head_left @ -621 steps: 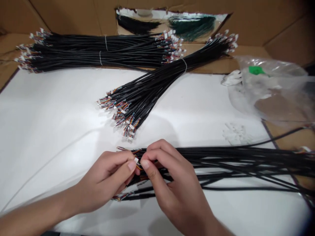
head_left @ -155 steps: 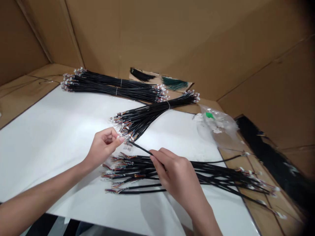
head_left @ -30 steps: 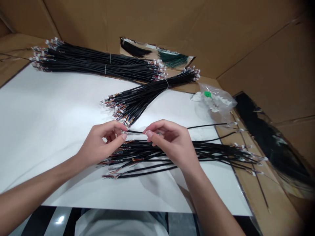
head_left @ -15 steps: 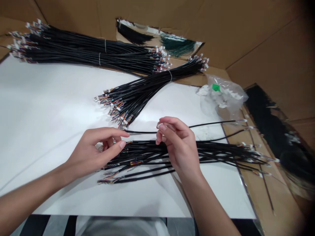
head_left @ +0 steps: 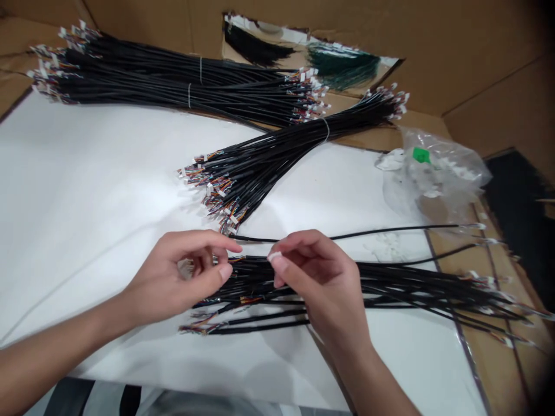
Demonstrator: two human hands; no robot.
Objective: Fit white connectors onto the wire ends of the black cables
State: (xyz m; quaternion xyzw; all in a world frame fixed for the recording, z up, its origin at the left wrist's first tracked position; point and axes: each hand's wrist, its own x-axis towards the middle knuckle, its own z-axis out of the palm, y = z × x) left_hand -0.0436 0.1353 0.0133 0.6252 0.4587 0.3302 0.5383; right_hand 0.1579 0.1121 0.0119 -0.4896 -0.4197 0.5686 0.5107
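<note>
Between the thumb and index finger of my right hand (head_left: pixel 323 283) is a small white connector housing (head_left: pixel 274 256). My left hand (head_left: pixel 184 271) is just left of it, its thumb and index finger apart with no item visible between them. Both hands are above a loose pile of black cables (head_left: pixel 390 283). Thin coloured wires (head_left: pixel 195 328) stick out at the cables' left ends, partly hidden by my left hand. One single cable (head_left: pixel 390 231) lies apart behind the pile, passing behind my right fingers.
Farther back lie a tied cable bundle (head_left: pixel 299 138) and two more bundles (head_left: pixel 143 81) with white connectors at their ends. A clear plastic bag (head_left: pixel 446 167) with white pieces is at the right. Small white pieces (head_left: pixel 385 245) lie near it. Cardboard walls (head_left: pixel 347 23) surround the white table (head_left: pixel 108 156).
My right hand has tipped forward, and the white connector housing now shows at its fingertips, pointing toward my left hand. My left finger and thumb have spread slightly. The whole view has shifted.
</note>
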